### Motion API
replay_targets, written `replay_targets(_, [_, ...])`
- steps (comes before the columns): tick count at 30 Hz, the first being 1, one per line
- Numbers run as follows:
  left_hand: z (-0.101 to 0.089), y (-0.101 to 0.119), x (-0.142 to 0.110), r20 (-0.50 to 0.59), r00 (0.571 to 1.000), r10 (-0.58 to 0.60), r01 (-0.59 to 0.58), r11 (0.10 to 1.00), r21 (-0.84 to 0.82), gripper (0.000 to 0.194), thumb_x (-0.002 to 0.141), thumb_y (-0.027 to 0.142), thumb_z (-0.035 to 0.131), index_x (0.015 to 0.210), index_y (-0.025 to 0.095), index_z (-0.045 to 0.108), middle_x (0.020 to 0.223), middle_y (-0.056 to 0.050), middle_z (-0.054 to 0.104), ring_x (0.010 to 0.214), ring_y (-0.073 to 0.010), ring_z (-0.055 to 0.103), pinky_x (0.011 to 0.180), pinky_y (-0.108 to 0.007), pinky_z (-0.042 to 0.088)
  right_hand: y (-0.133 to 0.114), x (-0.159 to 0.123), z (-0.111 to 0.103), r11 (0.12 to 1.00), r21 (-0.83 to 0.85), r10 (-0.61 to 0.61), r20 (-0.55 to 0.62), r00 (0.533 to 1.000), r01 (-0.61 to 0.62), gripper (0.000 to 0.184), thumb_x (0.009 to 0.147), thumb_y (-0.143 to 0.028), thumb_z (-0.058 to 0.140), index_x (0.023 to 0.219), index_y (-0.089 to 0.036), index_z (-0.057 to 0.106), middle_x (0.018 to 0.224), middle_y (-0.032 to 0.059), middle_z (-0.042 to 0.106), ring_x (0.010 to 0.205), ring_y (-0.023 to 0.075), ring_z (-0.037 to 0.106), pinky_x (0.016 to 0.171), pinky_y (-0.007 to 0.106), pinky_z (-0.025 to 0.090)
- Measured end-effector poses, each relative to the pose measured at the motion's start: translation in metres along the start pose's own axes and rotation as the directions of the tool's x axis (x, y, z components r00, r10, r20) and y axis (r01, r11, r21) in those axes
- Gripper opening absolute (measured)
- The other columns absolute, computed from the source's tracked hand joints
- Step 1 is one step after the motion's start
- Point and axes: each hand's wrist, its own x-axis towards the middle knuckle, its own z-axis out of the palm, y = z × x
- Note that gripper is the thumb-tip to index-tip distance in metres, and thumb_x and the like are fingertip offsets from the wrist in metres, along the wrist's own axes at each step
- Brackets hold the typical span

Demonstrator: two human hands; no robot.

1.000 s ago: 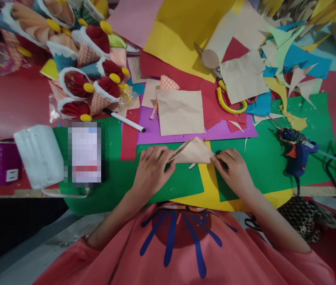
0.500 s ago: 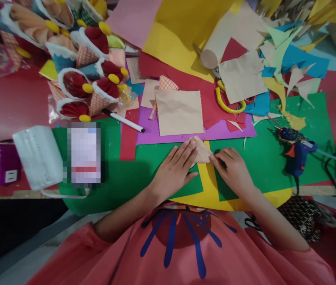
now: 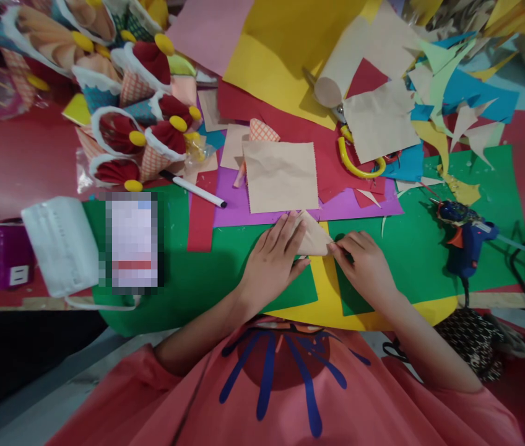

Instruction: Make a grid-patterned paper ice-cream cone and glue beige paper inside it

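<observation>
A small folded piece of beige cloth or paper [image 3: 313, 236] lies on the green and yellow sheets right in front of me. My left hand [image 3: 275, 251] rests flat on its left side with the fingers stretched out, covering part of it. At the right corner of the piece, my right hand [image 3: 360, 257] pinches the edge between thumb and fingertips. Just beyond my hands lies a square beige piece with zigzag-cut edges [image 3: 282, 176], flat on purple and red sheets.
Cone-shaped bouquets [image 3: 163, 139] crowd the back left. A marker [image 3: 200, 192], a phone [image 3: 131, 241] and a white box-like object [image 3: 60, 248] lie on the left. Yellow-handled scissors [image 3: 360, 167] and scraps [image 3: 469, 124] sit back right, a blue glue gun [image 3: 469, 248] at right.
My left hand has slid slightly left and down, uncovering more of the folded beige piece. The right hand keeps its pinch at the corner.
</observation>
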Motion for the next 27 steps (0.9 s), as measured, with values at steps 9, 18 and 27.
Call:
replay_targets(9, [-0.002,0.0,0.002,0.042,0.998,-0.038,0.038,0.999,0.011,0.061,0.099,0.047,0.031,0.146,0.009,0.037,0.15,-0.015,0.044,0.137,-0.0261,0.043,0.107,-0.036,0.037,0.0,0.002,0.0,0.996,-0.085,0.009,0.027,1.0,-0.006,0.032,0.097,-0.028,0.047,0.067,-0.019,0.053,0.067,0.0035,0.056,0.067,0.0185,0.048,0.066,0.03,0.038])
replay_targets(18, [-0.003,-0.002,0.006,0.036,0.999,-0.041,0.041,0.999,-0.007,0.061,0.098,0.047,0.034,0.145,0.007,0.037,0.148,-0.017,0.045,0.133,-0.0272,0.045,0.104,-0.037,0.04,-0.001,0.007,-0.001,0.985,-0.169,-0.018,0.011,1.0,0.02,0.033,0.097,-0.027,0.048,0.065,-0.019,0.054,0.065,0.0033,0.057,0.066,0.0183,0.05,0.062,0.029,0.036])
replay_targets(27, [-0.008,-0.006,0.004,0.071,0.997,-0.008,0.007,1.0,0.013,0.05,0.099,0.043,0.036,0.144,0.022,0.041,0.148,-0.015,0.044,0.131,-0.0282,0.048,0.1,-0.039,0.045,-0.003,0.01,-0.002,0.964,-0.26,-0.049,0.012,0.999,0.051,0.034,0.097,-0.026,0.048,0.065,-0.018,0.057,0.064,0.0036,0.058,0.067,0.0188,0.052,0.061,0.029,0.034])
